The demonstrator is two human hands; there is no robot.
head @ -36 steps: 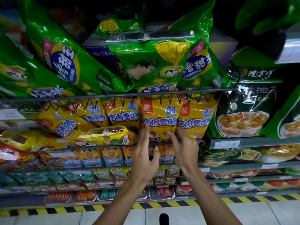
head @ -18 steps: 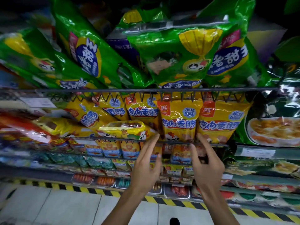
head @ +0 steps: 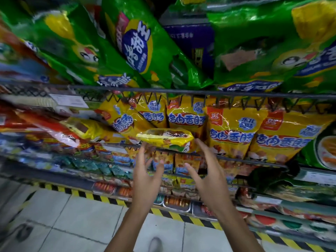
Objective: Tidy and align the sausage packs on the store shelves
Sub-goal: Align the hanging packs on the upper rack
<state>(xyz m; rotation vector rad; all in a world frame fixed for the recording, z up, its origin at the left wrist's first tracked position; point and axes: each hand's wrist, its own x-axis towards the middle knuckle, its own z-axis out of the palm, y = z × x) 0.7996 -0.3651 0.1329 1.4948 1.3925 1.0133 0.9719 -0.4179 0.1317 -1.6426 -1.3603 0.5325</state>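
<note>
Plainly, the trouble starts at the left, where red sausage packs (head: 49, 128) lie slumped and blurred on the wire shelf, with a small yellow pack (head: 81, 127) tipped against them; a careless sweep there could slide them off the shelf's front rail (head: 245, 158). Next along, a tilted yellow sausage pack (head: 123, 122) leans across its upright neighbours, so any tug on the row may drag it further askew. In front of the row lies the fallen yellow pack (head: 167, 139), flat across the rail and jutting toward the aisle. It looks the likeliest to drop to the tiled floor (head: 87, 215) if knocked from below.

Just under it, the left hand (head: 145, 177) reaches up with fingers straight and spread, holding nothing; its fingertips seem near the pack's underside, though contact cannot be confirmed. The right hand (head: 209, 175) is likewise spread and empty, fingers loosely bent, just beside the pack's right end. Further right, upright yellow packs (head: 234, 131) stand fairly straight. Above, heavy green bags (head: 138, 50) overhang the top wire edge (head: 163, 89) and might slip if jolted.
</note>
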